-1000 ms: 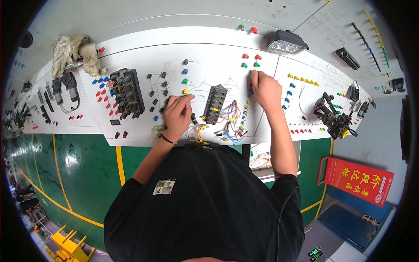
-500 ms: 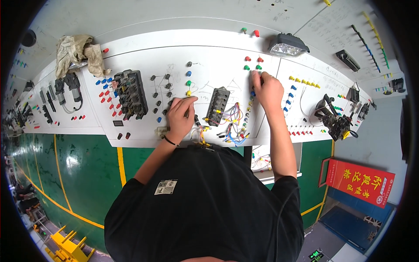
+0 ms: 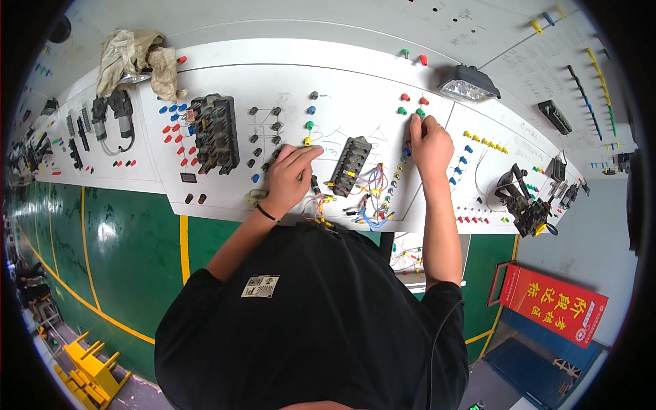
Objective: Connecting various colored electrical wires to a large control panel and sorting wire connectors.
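My left hand (image 3: 290, 179) rests on the white panel (image 3: 260, 75), fingers stretched out to the right, just below a yellow terminal (image 3: 307, 141). Its thumb is apart from the fingers, and I see nothing held. My right hand (image 3: 432, 149) is closed, thumb and fingertips drawn together just below a green terminal (image 3: 420, 113). Whatever is between those fingertips is too small or hidden to make out. Between my hands a black fuse box (image 3: 350, 166) is fixed at a slant. Thin coloured wires (image 3: 371, 195) hang loosely beside its lower end.
A larger black relay box (image 3: 216, 133) sits left, below a beige cloth (image 3: 130, 58). At the upper right is a lamp (image 3: 469, 83); farther right, a black switch assembly (image 3: 523, 195) sticks out. A red sign (image 3: 553, 304) and yellow stools (image 3: 92, 369) stand beyond the panel.
The whole view has shifted, so the panel appears farther right. Both hands keep nearly the same places against the terminals.
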A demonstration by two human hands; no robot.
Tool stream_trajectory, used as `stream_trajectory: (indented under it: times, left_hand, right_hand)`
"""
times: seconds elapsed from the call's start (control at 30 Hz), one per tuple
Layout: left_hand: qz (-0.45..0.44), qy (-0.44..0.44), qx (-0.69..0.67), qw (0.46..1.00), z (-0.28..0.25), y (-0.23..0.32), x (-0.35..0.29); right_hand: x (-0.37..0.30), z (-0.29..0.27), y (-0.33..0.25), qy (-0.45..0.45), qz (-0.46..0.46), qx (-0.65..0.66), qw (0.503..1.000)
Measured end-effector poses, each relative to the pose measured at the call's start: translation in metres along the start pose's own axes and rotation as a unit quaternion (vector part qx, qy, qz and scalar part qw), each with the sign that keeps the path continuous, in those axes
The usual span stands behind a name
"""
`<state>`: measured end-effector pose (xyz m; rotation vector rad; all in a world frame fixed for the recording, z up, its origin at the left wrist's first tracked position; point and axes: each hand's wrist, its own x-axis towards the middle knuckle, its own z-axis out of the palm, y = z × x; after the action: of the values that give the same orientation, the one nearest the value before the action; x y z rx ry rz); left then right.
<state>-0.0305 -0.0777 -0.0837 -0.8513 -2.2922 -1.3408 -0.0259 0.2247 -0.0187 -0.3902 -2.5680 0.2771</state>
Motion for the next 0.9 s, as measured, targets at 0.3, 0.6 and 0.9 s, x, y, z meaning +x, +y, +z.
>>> stream_trajectory:
  times: [0.3,0.6,0.9]
  left_hand:
    - [-0.03,0.105,-0.009,0.994,0.0,-0.008,-0.012]
    - [0.008,0.056,0.01,0.998,-0.017,0.002,-0.002]
    - [-0.007,0.014,0.063,0.998,-0.015,0.004,0.002]
  right_hand:
    - [-0.005,-0.006,-0.003,-0.039,-0.014,0.042,0.998]
    - [-0.006,-0.013,-0.007,-0.042,0.008,0.13,0.991]
    - [-0.009,-0.018,-0.006,-0.075,0.04,0.119,0.989]
